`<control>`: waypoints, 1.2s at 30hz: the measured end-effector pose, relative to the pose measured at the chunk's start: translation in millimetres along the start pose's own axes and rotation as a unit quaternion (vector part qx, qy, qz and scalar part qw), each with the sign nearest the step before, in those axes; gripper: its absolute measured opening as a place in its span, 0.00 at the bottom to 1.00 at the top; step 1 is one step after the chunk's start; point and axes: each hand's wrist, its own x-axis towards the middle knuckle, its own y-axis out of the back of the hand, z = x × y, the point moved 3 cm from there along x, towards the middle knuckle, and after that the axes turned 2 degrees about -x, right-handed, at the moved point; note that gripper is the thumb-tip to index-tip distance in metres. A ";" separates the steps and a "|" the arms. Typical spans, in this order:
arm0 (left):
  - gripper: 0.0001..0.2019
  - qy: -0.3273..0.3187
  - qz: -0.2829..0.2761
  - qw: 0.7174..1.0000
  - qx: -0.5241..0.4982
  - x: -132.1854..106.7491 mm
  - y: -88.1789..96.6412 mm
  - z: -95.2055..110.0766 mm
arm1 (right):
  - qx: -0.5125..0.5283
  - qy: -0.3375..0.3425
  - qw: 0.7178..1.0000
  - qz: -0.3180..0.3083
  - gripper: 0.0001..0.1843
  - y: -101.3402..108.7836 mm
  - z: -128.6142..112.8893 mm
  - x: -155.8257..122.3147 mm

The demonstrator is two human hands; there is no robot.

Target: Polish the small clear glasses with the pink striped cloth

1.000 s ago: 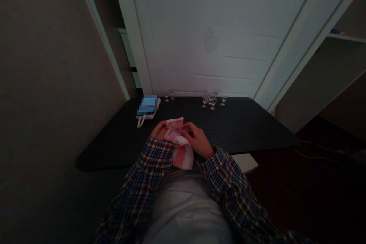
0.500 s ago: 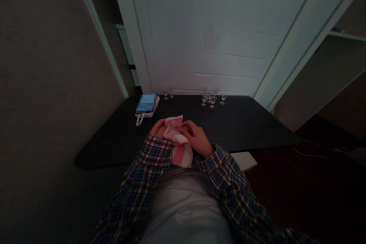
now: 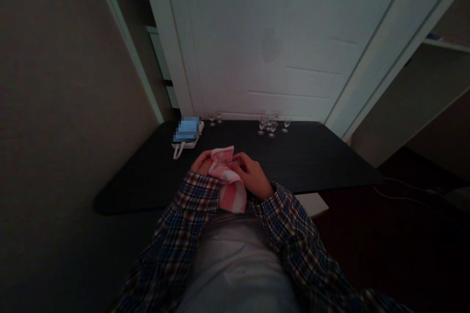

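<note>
A pink-and-white cloth point(image 3: 233, 194) is bunched in my left hand point(image 3: 201, 162), whose fingers are closed round it, and its lower end hangs down toward my lap. My right hand point(image 3: 256, 178) is closed on a small clear stemmed glass point(image 3: 231, 162), which lies against the cloth between the two hands. Fingers and folds of cloth cover much of this glass. Both hands are above the near edge of the dark table point(image 3: 312, 161).
Several small stemmed glasses point(image 3: 272, 129) stand at the table's back, right of centre, and two more glasses point(image 3: 212, 120) at the back left. A white device with a blurred screen point(image 3: 187, 129) and a strap lies left. A white panel point(image 3: 238, 34) rises behind the table.
Hardly anything differs. The view has shifted very slightly; both hands keep their hold on the cloth and the glass in nearly the same place.
</note>
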 end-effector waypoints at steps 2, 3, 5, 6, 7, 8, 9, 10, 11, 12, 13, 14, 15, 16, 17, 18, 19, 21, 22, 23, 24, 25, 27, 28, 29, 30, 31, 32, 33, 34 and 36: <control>0.05 -0.009 0.002 1.000 -0.004 0.0 0.2 0.5 | -0.001 -0.003 1.000 -0.003 0.11 -0.2 0.1 0.2; 0.05 -0.015 0.002 1.000 -0.008 0.1 0.5 0.8 | -0.003 -0.003 1.000 -0.004 0.11 -0.3 0.0 0.3; 0.05 -0.017 -0.001 1.000 -0.009 1.0 1.1 0.2 | -0.005 -0.004 1.000 -0.003 0.11 -0.4 -0.3 0.4; 0.05 -0.015 -0.003 1.000 -0.009 1.9 1.5 -0.6 | -0.007 -0.004 1.000 -0.002 0.11 -0.4 -0.4 0.4; 0.05 -0.011 -0.006 1.000 -0.008 2.9 2.0 -1.4 | -0.008 -0.005 1.000 -0.002 0.11 -0.3 -0.6 0.4; 0.04 -0.006 -0.009 1.000 -0.007 3.9 2.4 -2.3 | -0.009 -0.005 1.000 -0.002 0.11 -0.3 -0.8 0.3; 0.04 -0.004 -0.010 1.000 -0.006 4.5 2.7 -2.9 | -0.010 -0.004 1.000 -0.003 0.11 -0.1 -1.0 0.3; 0.04 -0.003 -0.011 1.000 -0.006 4.7 2.8 -3.2 | -0.010 -0.003 1.000 -0.003 0.11 0.0 -1.2 0.2; 0.04 -0.005 -0.011 1.000 -0.006 4.2 2.7 -3.1 | -0.010 -0.002 1.000 -0.003 0.11 0.3 -1.4 0.2; 0.03 -0.009 -0.011 1.000 -0.006 3.3 2.2 -2.7 | -0.009 -0.003 1.000 -0.004 0.11 0.5 -1.4 0.1; 0.03 -0.014 -0.011 1.000 -0.006 1.9 1.5 -2.0 | -0.009 -0.003 1.000 -0.004 0.11 0.6 -1.4 0.2; 0.03 -0.019 -0.011 1.000 -0.006 0.3 0.7 -1.1 | -0.009 -0.004 1.000 -0.004 0.11 0.7 -1.4 0.2; 0.03 -0.023 -0.010 1.000 -0.006 -1.2 -0.1 -0.2 | -0.008 -0.004 1.000 -0.005 0.11 0.8 -1.3 0.3; 0.03 -0.024 -0.009 1.000 -0.006 -2.4 -0.8 0.5 | -0.007 -0.004 1.000 -0.006 0.11 0.7 -1.2 0.3; 0.02 -0.023 -0.007 1.000 -0.006 -3.3 -1.3 1.1 | -0.006 -0.003 1.000 -0.006 0.11 0.6 -1.1 0.3; 0.02 -0.021 -0.005 1.000 -0.006 -3.8 -1.7 1.4 | -0.005 -0.002 1.000 -0.006 0.11 0.5 -1.1 0.3; 0.02 -0.017 -0.004 1.000 -0.007 -3.9 -2.0 1.5 | -0.006 0.000 1.000 -0.004 0.11 0.5 -1.1 0.2; 0.01 -0.009 -0.004 1.000 -0.011 -3.2 -1.9 1.2 | -0.007 0.002 1.000 -0.003 0.10 0.3 -1.0 0.1; 0.02 -0.008 -0.003 1.000 -0.013 -2.7 -1.7 1.0 | -0.009 0.002 1.000 -0.003 0.10 0.2 -0.9 0.0; 0.02 -0.010 -0.003 1.000 -0.013 -2.2 -1.4 1.0 | -0.010 0.001 1.000 -0.003 0.10 0.2 -0.8 -0.1; 0.02 -0.012 -0.002 1.000 -0.011 -1.8 -1.0 1.0 | -0.011 0.000 1.000 -0.003 0.10 0.1 -0.7 -0.2; 0.03 -0.012 -0.001 1.000 -0.009 -1.6 -0.7 1.0 | -0.011 -0.002 1.000 -0.005 0.10 0.0 -0.6 -0.2; 0.03 -0.008 -0.002 1.000 -0.002 -2.0 -0.5 1.2 | -0.010 -0.004 1.000 -0.005 0.10 -0.1 -0.6 -0.3; 0.03 -0.005 -0.004 1.000 0.001 -2.5 -0.6 1.3 | -0.010 -0.003 1.000 -0.004 0.10 -0.1 -0.7 -0.3; 0.04 -0.006 -0.005 1.000 0.007 -3.1 -0.8 1.6 | -0.011 -0.001 1.000 -0.004 0.11 0.0 -1.0 -0.4; 0.04 -0.011 -0.006 1.000 0.013 -3.6 -1.0 2.0 | -0.012 0.001 1.000 -0.001 0.11 0.2 -1.5 -0.4; 0.04 -0.018 -0.006 1.000 0.018 -4.0 -1.2 2.5 | -0.012 0.005 1.000 0.003 0.12 0.5 -2.0 -0.5; 0.04 -0.023 -0.008 1.000 0.018 -4.1 -1.3 2.6 | -0.012 0.009 1.000 0.007 0.13 0.8 -2.6 -0.5; 0.04 -0.024 -0.009 1.000 0.013 -4.0 -1.3 2.4 | -0.013 0.011 1.000 0.010 0.14 1.1 -3.0 -0.4; 0.04 -0.022 -0.008 1.000 0.006 -3.4 -1.1 1.9 | -0.014 0.011 1.000 0.011 0.14 1.3 -3.2 -0.3; 0.03 -0.011 -0.006 1.000 -0.008 -1.8 -0.4 0.4 | -0.014 0.007 1.000 0.007 0.14 1.2 -2.9 0.0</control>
